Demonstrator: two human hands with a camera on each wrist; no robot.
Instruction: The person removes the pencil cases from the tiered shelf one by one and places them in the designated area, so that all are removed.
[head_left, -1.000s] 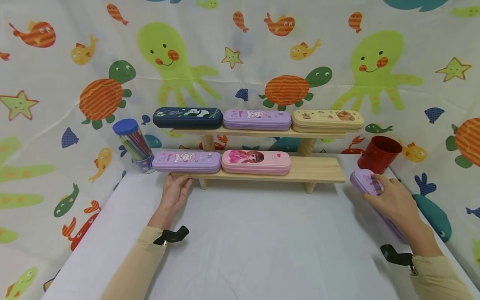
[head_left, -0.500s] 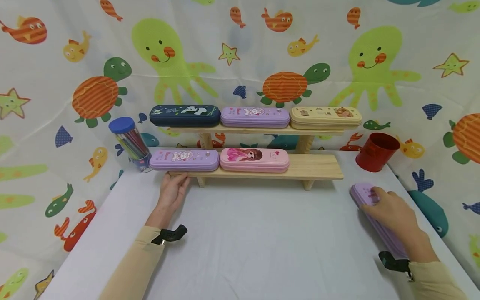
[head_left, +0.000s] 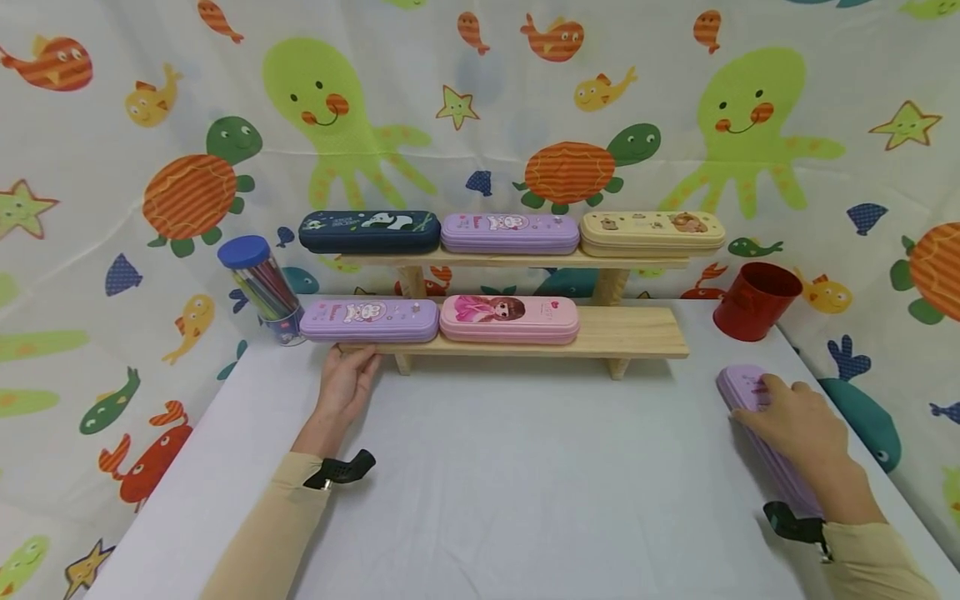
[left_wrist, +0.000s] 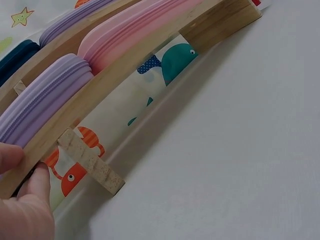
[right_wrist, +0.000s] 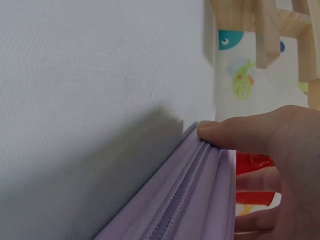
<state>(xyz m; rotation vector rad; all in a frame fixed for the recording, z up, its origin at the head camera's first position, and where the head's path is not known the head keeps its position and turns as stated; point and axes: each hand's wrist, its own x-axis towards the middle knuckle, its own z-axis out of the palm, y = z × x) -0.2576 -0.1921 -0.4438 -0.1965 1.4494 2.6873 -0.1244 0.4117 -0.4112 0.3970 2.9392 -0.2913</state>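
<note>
My right hand (head_left: 802, 427) grips a purple zippered pencil case (head_left: 740, 383) at the table's right side, thumb on its near side. The zipper runs along its edge in the right wrist view, with the thumb (right_wrist: 215, 134) pressed beside it. My left hand (head_left: 347, 387) pinches the front edge of a two-tier wooden shelf (head_left: 633, 329) at its left end, fingers underneath. Above that hand, a purple pencil case (head_left: 371, 321) lies on the lower tier beside a pink pencil case (head_left: 510, 321). Bare wood shows to the right of the pink one.
On the upper tier lie a navy pencil case (head_left: 370, 232), another purple pencil case (head_left: 510, 234) and a yellow pencil case (head_left: 652, 234). A blue-lidded tub of coloured pens (head_left: 262, 283) stands left of the shelf, a red cup (head_left: 757, 304) to its right. Patterned cloth (head_left: 480, 100) hangs behind.
My right hand and the purple pencil case have come down and nearer from beside the red cup, then shifted slightly right. The left hand keeps its place on the shelf edge.
</note>
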